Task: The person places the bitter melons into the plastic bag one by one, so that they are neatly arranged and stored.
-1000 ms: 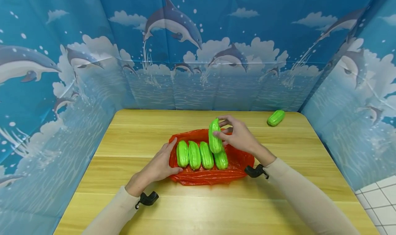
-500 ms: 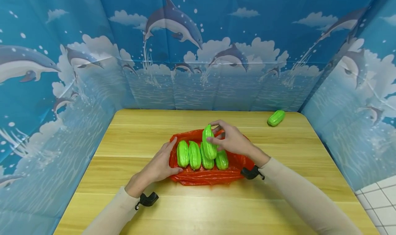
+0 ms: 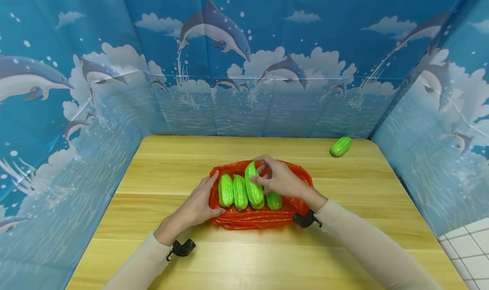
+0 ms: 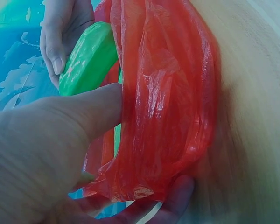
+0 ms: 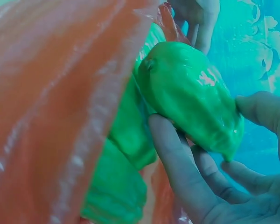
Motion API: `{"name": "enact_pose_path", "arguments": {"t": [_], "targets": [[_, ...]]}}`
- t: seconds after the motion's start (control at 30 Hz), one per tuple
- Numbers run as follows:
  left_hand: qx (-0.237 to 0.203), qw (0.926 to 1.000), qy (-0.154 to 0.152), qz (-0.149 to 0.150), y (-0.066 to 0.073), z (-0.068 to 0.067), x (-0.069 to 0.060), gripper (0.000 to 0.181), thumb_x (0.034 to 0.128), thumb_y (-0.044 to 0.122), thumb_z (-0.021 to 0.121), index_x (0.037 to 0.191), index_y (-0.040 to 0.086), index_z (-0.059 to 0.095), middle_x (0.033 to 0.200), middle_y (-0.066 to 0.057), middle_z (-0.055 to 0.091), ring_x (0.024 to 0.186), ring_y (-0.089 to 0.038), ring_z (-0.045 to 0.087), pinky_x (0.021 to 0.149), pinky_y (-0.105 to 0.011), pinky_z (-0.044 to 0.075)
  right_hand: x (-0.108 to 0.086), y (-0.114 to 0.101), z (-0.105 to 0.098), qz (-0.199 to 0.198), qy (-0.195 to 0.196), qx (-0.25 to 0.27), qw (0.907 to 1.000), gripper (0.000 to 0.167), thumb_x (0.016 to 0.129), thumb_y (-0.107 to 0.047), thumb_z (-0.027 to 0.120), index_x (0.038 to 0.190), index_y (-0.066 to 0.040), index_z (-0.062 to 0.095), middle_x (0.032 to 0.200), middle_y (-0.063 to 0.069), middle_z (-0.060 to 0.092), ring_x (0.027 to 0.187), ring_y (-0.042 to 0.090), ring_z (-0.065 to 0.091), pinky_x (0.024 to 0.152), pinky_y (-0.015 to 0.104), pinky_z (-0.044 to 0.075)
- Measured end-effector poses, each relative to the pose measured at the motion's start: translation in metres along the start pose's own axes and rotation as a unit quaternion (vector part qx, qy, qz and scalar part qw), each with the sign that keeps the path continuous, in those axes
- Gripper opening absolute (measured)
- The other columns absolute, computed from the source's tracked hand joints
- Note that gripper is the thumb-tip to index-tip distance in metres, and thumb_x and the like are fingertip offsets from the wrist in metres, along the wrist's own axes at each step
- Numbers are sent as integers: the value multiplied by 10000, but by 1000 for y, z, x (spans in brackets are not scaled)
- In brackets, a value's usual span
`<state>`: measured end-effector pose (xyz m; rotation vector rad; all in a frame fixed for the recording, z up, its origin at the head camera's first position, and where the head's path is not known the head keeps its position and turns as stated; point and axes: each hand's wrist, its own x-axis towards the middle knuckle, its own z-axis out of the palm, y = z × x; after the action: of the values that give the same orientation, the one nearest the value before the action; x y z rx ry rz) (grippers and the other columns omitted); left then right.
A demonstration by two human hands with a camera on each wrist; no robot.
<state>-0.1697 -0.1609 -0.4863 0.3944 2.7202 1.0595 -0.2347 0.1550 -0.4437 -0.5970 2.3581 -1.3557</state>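
Observation:
In the head view a red plastic bag (image 3: 263,220) lies spread on the table with several bright green bitter melons (image 3: 226,190) side by side inside. My right hand (image 3: 280,178) pinches another bitter melon (image 3: 253,184) between thumb and fingers. That melon is tilted, its pointed end up, above the row, partly covering one below. The right wrist view shows the held melon (image 5: 191,93) with thumb and fingertips on opposite sides. My left hand (image 3: 196,201) grips the bag's left side. In the left wrist view its thumb goes behind the bag's edge (image 4: 163,102) and fingers show beyond.
A lone bitter melon (image 3: 341,146) lies at the table's far right corner. The wooden table (image 3: 244,260) is bounded at the back and sides by a blue dolphin-print curtain (image 3: 244,107). Black wrist cameras (image 3: 182,248) sit at both wrists.
My right hand has moved left and down with its bitter melon, from above the right end of the row to above its middle. My left hand has stayed on the bag.

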Motion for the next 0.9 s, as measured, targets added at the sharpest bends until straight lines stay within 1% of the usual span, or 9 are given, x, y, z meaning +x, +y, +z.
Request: {"name": "enact_pose_path", "arguments": {"t": [0.07,0.17,0.23,0.4,0.53,0.63,0.7,0.8,0.9], "targets": [[15,10000,-15,-3,-1,0,0,1233,948,202,998,1883,122,199,1894,-256,318,1702,-499,448,1360,-671,456,0,1,2,-35,-4,3,10000,695,1145,-322,785,1738,-118,484,1400,231,689,895,276,835,769,479,745],[27,10000,-17,5,-2,0,1,1231,949,209,997,1884,128,200,1893,-255,319,1702,-498,448,1361,-671,454,-1,4,5,-87,-23,20,10000,661,1164,-320,757,1745,-145,496,1420,236,689,902,270,836,764,466,744],[21,10000,-13,9,-2,0,2,1230,948,211,997,1884,132,203,1893,-252,320,1703,-497,447,1363,-672,452,-2,6,7,-94,-54,21,9999,636,1173,-327,742,1743,-163,513,1436,233,691,884,290,842,764,458,743],[31,10000,-55,-25,-1,1,1,1229,953,222,995,1885,132,199,1897,-259,311,1712,-499,434,1370,-669,444,-3,8,11,-106,-155,-20,9998,610,1179,-345,729,1729,-154,546,1464,239,698,870,327,847,760,457,741],[13,10000,-74,-39,1,1,1,1226,953,216,993,1884,125,201,1894,-283,304,1715,-515,421,1370,-678,439,-4,7,13,-119,-123,-90,9998,599,1176,-301,736,1724,-138,555,1499,248,689,896,293,842,742,464,742],[-9,10000,-59,-35,3,1,1,1224,947,203,996,1882,122,210,1887,-286,315,1707,-517,433,1365,-682,444,-7,7,14,-103,-64,-163,9998,594,1170,-280,748,1716,-135,565,1534,250,670,906,235,830,731,448,741],[7,10000,-56,-38,3,1,1,1223,946,203,997,1881,124,213,1886,-280,321,1703,-513,441,1362,-680,449,-9,7,14,-108,-18,-231,9997,589,1164,-281,758,1706,-138,576,1548,248,663,914,211,816,729,433,738],[55,10000,-46,-54,3,2,2,1225,946,213,999,1882,128,213,1890,-278,315,1709,-514,432,1363,-681,448,-12,7,14,-185,69,-446,9988,586,1156,-301,771,1691,-147,590,1584,234,643,881,217,812,737,406,727],[67,9999,-38,-64,2,2,2,1229,946,220,1001,1883,132,211,1893,-285,305,1717,-520,416,1366,-683,442,-13,8,13,-372,219,-867,9953,573,1151,-329,778,1668,-144,615,1588,214,651,903,186,796,777,359,697]]}}
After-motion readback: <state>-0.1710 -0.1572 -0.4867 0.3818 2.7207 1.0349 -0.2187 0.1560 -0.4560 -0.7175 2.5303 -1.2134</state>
